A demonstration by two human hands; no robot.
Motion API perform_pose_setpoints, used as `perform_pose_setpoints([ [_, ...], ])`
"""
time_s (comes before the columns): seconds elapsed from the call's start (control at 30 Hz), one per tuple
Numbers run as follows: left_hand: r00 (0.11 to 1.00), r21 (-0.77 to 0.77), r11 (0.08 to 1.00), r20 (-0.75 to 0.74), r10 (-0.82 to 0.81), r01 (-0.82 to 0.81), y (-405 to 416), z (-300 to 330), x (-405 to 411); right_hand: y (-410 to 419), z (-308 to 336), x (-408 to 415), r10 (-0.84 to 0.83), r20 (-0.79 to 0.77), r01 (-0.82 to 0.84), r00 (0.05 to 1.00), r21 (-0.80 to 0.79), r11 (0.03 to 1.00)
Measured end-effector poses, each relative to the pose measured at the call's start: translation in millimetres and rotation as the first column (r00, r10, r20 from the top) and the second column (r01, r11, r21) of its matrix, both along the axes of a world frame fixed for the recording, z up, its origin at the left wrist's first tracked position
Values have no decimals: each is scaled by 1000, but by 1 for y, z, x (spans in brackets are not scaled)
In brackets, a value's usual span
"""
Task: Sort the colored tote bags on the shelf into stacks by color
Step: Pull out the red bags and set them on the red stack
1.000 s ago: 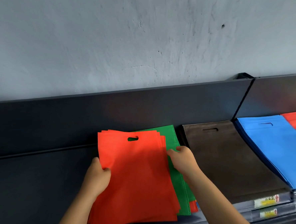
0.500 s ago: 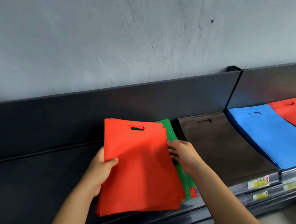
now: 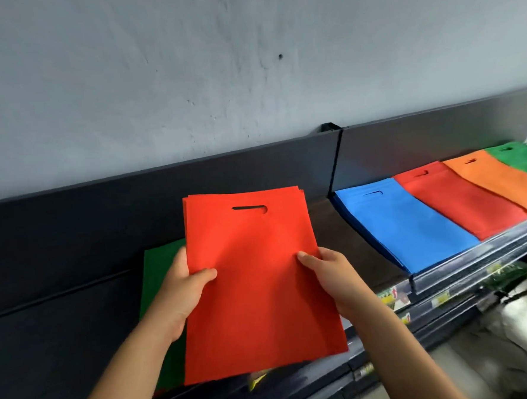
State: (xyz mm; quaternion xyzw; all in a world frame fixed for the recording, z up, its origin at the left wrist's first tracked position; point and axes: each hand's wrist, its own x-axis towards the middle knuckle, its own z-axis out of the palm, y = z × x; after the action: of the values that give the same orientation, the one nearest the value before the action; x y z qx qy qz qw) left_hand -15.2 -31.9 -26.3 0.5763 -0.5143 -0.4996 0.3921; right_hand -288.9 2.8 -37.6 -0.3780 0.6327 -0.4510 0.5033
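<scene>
Above shelf (image 3: pixel 445 268), fingers (image 3: pixel 205 273) gripping red bags (image 3: pixel 254 277)

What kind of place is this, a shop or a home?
Probably a shop: a dark display shelf with price labels on its front edge, and tote bags laid out in colour stacks, such as the blue stack.

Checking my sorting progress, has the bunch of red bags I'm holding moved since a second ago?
Yes. The red bag bunch has shifted right off the green bag, and now covers most of the brown stack.
</scene>
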Motion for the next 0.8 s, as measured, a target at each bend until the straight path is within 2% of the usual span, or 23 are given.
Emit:
perform_pose_setpoints([
  [0.3, 990, 11, 991, 34, -133, 133, 32, -2, -172, 70, -10, -161, -207, -271, 211, 940, -17, 977],
  [0.5, 987, 19, 987, 23, -161, 160, 60, -4, -299, 135, -3, -270, -300, -221, 314, 928, 30, 949],
  [0.8, 957, -40, 958, 62, -282, 285, 97, 5, -448, 188, 3, -409, -462, -277, 467, 843, -49, 883],
])
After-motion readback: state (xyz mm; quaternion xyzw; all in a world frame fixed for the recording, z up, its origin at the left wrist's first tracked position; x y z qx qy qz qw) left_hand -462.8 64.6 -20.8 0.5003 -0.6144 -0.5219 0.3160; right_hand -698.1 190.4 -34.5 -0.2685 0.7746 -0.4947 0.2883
